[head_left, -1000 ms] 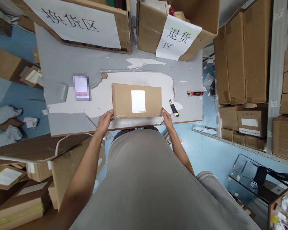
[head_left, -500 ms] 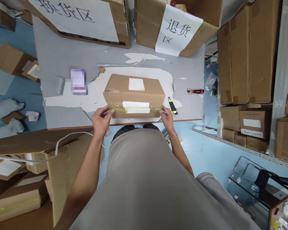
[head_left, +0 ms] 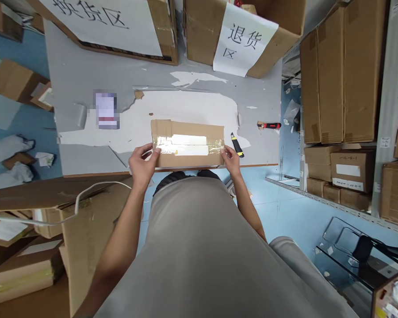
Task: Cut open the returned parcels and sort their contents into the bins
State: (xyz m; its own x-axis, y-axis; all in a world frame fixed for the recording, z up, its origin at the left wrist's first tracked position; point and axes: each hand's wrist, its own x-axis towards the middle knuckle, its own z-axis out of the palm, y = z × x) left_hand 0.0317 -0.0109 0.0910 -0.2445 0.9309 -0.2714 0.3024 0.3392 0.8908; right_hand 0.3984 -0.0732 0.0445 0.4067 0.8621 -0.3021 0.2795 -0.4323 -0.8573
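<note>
A brown cardboard box [head_left: 189, 160] is at the front edge of the table, its taped side with a white label [head_left: 189, 145] turned up toward me. Shiny clear tape runs lengthwise across that side. My left hand [head_left: 143, 162] grips the box's left end, thumb on the upper face. At the right end, my right hand [head_left: 231, 160] pinches the edge between thumb and fingers. A yellow-and-black utility knife [head_left: 238, 145] lies just beyond my right hand. The fingers under the box are partly hidden.
A red-and-black cutter [head_left: 269, 125] lies near the table's right edge. Two large cartons with white paper signs, one on the left [head_left: 102, 26] and one on the right [head_left: 242, 39], stand at the back. Stacked boxes [head_left: 345, 75] fill the right shelf; an open carton [head_left: 96, 238] stands at left.
The box has been tipped toward me, so its taped, labelled side now faces up and its former top with the small white label is out of sight. Both hands stay on its ends.
</note>
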